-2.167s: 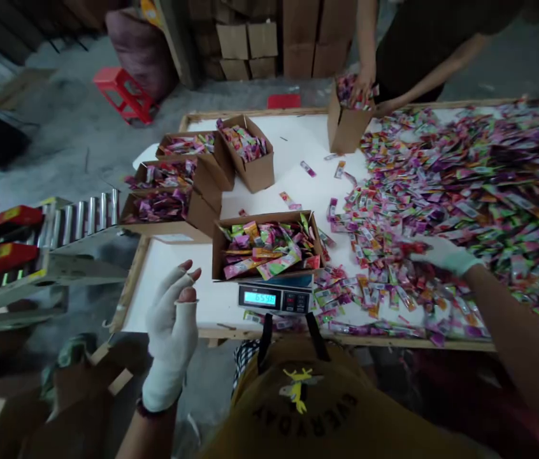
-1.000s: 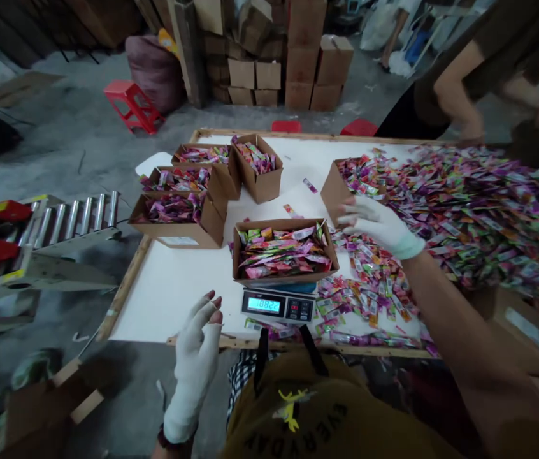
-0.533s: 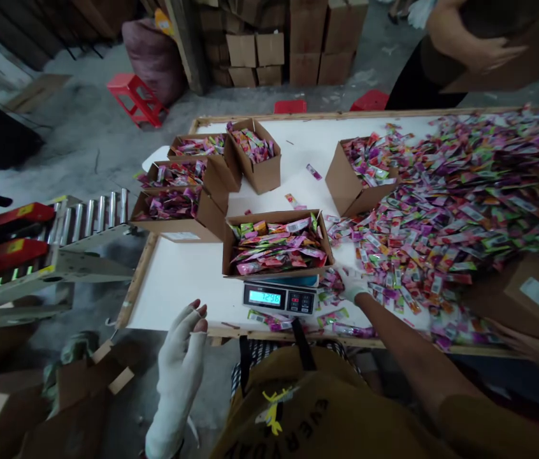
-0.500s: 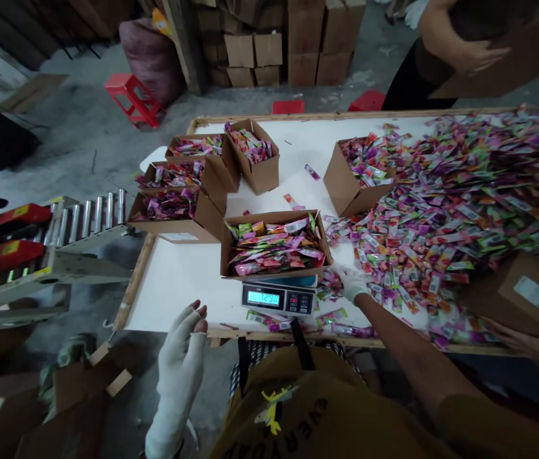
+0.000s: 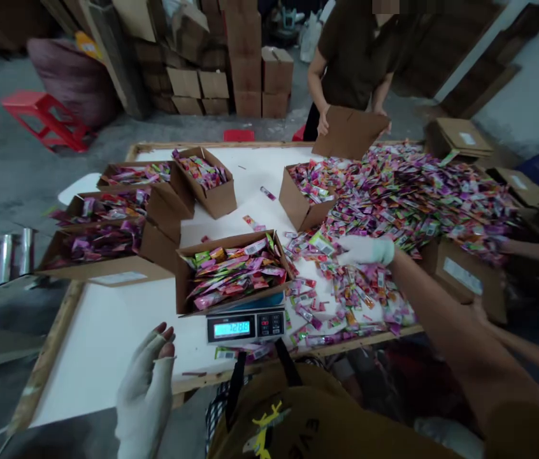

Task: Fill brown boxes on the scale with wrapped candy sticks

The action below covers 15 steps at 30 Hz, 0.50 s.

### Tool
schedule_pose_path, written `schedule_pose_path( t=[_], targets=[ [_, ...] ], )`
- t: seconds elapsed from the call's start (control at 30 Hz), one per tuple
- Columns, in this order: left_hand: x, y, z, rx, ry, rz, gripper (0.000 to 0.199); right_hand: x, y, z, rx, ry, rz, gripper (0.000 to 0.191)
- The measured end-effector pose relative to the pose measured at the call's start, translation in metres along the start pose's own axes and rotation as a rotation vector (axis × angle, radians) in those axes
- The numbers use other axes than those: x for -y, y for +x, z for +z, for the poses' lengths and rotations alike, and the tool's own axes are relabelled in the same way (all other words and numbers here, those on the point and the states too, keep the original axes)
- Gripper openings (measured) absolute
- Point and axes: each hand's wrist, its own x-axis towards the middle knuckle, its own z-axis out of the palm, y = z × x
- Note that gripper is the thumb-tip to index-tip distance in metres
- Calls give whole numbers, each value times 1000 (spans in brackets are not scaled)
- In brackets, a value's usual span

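A cardboard box (image 5: 181, 287) full of colourful packets (image 5: 236, 271) rests on a digital scale (image 5: 245, 326) with a lit display. My left hand (image 5: 148, 382), in a white glove with bare fingertips, hangs over the table's front edge, fingers apart and holding nothing. Over the loose packets to the right of the box is my gloved right hand (image 5: 362, 250). Its fingers are closed on a green and white packet (image 5: 322, 243). More packets lie in a large pile (image 5: 422, 191) that spreads across the right side of the white table (image 5: 130, 344).
Filled boxes (image 5: 155, 271) stand at the left, with another (image 5: 298, 207) beyond the scale. A person (image 5: 353, 57) across the table holds cardboard (image 5: 350, 131). At the right, another person's hands are near a tilted box (image 5: 463, 274). A red stool (image 5: 47, 118) stands behind.
The view has turned to the right. My right hand has moved away from the scale's side, farther into the packets, and now has a packet. The person opposite has raised the cardboard over the pile.
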Motion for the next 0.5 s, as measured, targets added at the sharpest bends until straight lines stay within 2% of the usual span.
schedule_pose_path(
  t=[0.07,0.13,0.23,0.3,0.37,0.4,0.43,0.5],
  targets=[
    [-5,4,3,-25,-24,15,50,41,4,-34,31,14,-241,29],
    [-8,6,3,-35,-47,35,50,98,17,-48,23,-59,-419,30],
    [-7,6,-1,-47,-42,62,50,190,48,-38,-2,-319,-437,23],
    [-4,4,-7,-57,-29,35,51,234,67,-23,29,-420,-395,31],
    [2,-1,-14,-60,-24,-13,52,249,79,-12,34,-392,-418,50],
    [5,-4,-18,-64,-23,-34,52,244,82,-9,0,-312,-460,58],
    [8,-8,-22,-74,-19,-54,52,231,83,-7,-61,-190,-503,63],
    [13,-15,-27,-119,-4,-91,52,184,83,-2,-250,144,-533,62]
  ],
)
